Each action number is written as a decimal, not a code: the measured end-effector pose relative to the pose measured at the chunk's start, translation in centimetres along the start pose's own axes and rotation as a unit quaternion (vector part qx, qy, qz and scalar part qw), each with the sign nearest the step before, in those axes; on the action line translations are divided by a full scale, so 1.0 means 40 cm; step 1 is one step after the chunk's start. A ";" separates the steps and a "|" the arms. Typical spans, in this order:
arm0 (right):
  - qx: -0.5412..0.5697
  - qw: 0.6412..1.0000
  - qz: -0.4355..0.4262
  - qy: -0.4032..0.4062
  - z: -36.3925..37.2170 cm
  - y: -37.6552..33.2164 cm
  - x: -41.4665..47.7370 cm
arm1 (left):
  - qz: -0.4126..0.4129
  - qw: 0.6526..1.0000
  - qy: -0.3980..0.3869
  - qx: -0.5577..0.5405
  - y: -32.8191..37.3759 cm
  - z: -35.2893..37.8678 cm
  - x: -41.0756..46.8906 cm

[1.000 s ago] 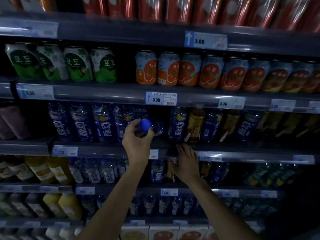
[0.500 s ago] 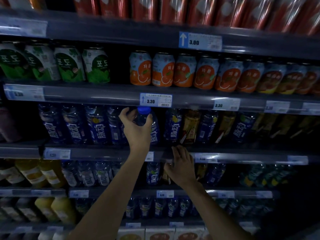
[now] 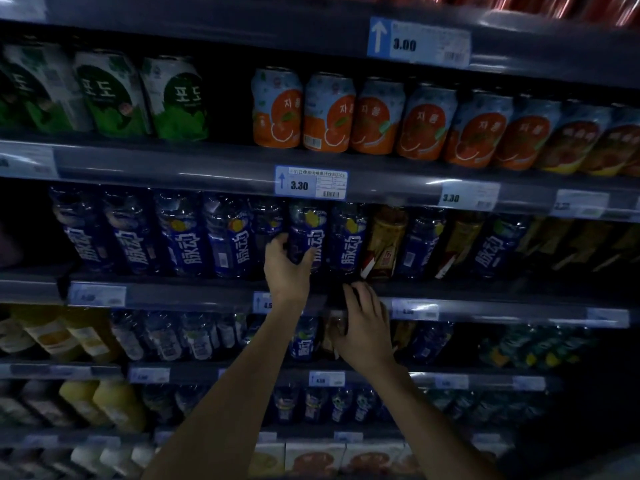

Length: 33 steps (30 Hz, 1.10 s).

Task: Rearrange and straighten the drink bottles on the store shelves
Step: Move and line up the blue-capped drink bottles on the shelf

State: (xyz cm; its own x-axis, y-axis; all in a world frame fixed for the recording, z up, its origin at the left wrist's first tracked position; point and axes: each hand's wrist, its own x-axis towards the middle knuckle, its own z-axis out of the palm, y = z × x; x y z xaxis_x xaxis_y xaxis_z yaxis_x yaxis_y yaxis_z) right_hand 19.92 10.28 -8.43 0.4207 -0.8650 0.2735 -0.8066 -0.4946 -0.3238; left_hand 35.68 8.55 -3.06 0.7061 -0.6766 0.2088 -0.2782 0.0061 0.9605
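A row of blue-labelled drink bottles stands on the middle shelf [image 3: 180, 289]. My left hand [image 3: 285, 268] is wrapped around the lower part of one blue bottle [image 3: 308, 233], which stands upright in the row. My right hand [image 3: 363, 323] reaches to the shelf below, its fingers curled on a dim brownish bottle [image 3: 332, 332] that it mostly hides. More blue bottles [image 3: 348, 237] stand to the right, next to amber tea bottles [image 3: 386, 244].
Above are orange cans [image 3: 277, 109] and green cans [image 3: 176, 98], with a 3.30 price tag [image 3: 311, 183] on the shelf edge. Yellow juice bottles [image 3: 52, 336] fill the lower left. Cartons [image 3: 311, 459] line the bottom shelf. The far right is dark.
The blue bottle went from tilted, cap towards me, to upright in the row. My left hand slid down to its lower body. My right hand has hardly moved.
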 end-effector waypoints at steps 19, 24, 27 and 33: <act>-0.009 1.000 0.010 -0.007 0.006 -0.002 0.002 | -0.003 0.999 -0.032 0.020 -0.013 -0.026 -0.004; -0.004 1.000 0.010 -0.005 0.003 -0.003 0.000 | 0.001 0.999 -0.041 0.018 -0.013 -0.027 -0.002; 0.008 1.000 0.008 -0.004 -0.002 -0.002 0.003 | 0.018 0.998 -0.048 0.029 -0.022 -0.034 -0.018; 0.051 0.998 0.018 -0.009 -0.019 -0.011 0.006 | 0.039 0.995 -0.069 0.054 -0.035 -0.068 -0.059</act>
State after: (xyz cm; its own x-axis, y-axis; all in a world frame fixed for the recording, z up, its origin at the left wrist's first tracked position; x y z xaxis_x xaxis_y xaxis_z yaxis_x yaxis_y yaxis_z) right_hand 20.06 10.37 -7.55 0.4002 -0.8832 0.2444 -0.7748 -0.4685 -0.4244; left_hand 36.17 12.14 -4.41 0.5858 -0.7715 0.2484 -0.4021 -0.0105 0.9155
